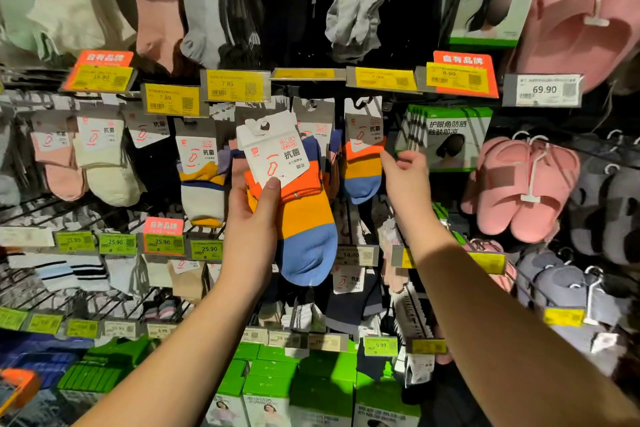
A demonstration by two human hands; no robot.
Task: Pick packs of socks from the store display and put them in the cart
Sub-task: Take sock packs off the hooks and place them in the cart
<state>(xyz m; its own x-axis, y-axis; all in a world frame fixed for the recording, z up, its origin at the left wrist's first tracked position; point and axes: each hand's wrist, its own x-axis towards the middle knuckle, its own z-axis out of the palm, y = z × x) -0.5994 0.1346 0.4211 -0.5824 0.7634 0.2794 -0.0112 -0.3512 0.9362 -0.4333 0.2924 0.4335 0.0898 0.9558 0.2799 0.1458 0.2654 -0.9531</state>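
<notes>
Left hand [254, 208] is up in the middle of the display rack [311, 80], fingers wrapped behind a pack of socks [298, 208] and the thumb clamped across the lower edge of its white card header [272, 151]. That pack is striped orange, yellow and blue, toe pointing down, tilted a touch to the left, and it hangs free of its hook, held out in front of the other packs. Over to the right hand [407, 173], it's up at the next hook along, fingertips touching the right edge of a second striped pack [363, 163] in the same orange, yellow and blue, and that one is on its hook under the row of yellow price tags [235, 85]. The fingers there are loosely bent, thumb out to the right; whether they actually pinch the pack, cannot tell from this angle. Left of the held pack hangs a white, yellow and navy pair [202, 184], then cream socks [107, 163] and pink socks [60, 163] toward the rack's left edge. At the right edge, pink slippers [523, 184] dangle on white hangers, grey slippers [609, 204] beyond them, and a green-trimmed face-mask box [446, 139] sits just behind the right hand. Along the bottom edge, green boxes [270, 381] stacked in rows. No cart in view.
</notes>
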